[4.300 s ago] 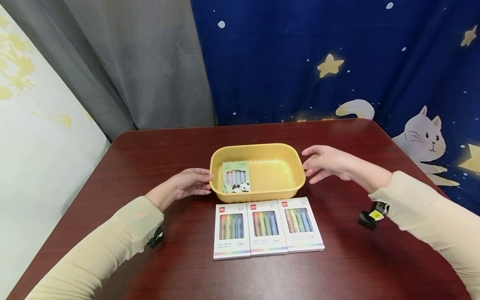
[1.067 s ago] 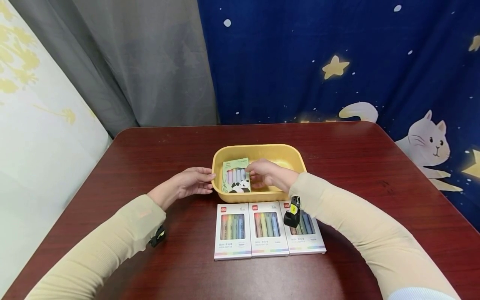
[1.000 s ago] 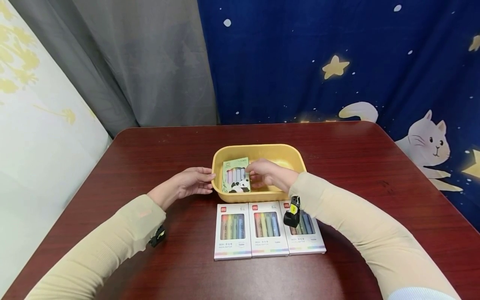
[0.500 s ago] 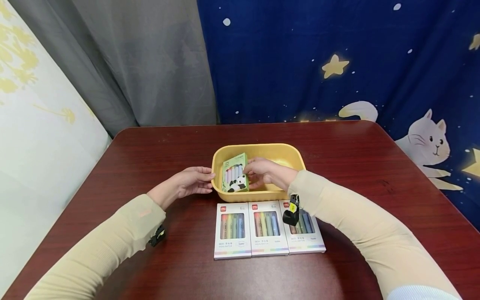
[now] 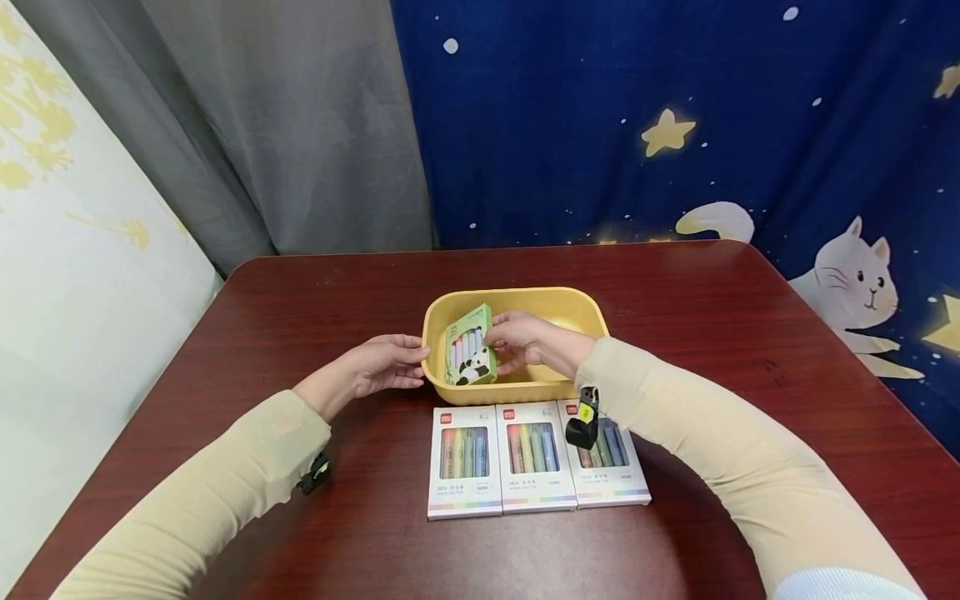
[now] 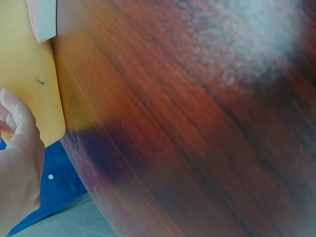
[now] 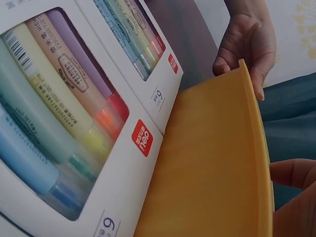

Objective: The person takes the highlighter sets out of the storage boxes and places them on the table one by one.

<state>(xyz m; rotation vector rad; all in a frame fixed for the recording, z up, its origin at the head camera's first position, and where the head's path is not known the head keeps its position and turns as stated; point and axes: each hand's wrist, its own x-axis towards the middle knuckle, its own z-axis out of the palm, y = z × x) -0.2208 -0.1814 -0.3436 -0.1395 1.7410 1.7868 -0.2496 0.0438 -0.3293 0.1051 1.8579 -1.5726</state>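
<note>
A yellow plastic basket [image 5: 525, 392] stands mid-table. My left hand [image 5: 382, 365] holds its left rim, thumb over the edge and fingers outside; the right wrist view also catches this hand [image 7: 251, 47] at the basket's corner. Inside the basket, my right hand [image 5: 531, 340] pinches the right edge of a green box of pens with a panda print [image 5: 468, 346]. That box leans, its right side raised. In the right wrist view, the basket wall [image 7: 212, 148] hides most of the right hand [image 7: 296, 207].
Three white highlighter boxes, left [image 5: 465, 497], middle [image 5: 538, 493] and right [image 5: 611, 492], lie side by side in front of the basket. The right sleeve [image 5: 675, 408] and its wrist camera [image 5: 582, 421] cover part of the right box. Curtains [image 5: 525, 125] hang behind the dark red table [image 5: 337, 292].
My right hand has gone from outside the basket's right end to the green box inside. The box's right side has since risen from lying flat. The left hand stays at the rim.
</note>
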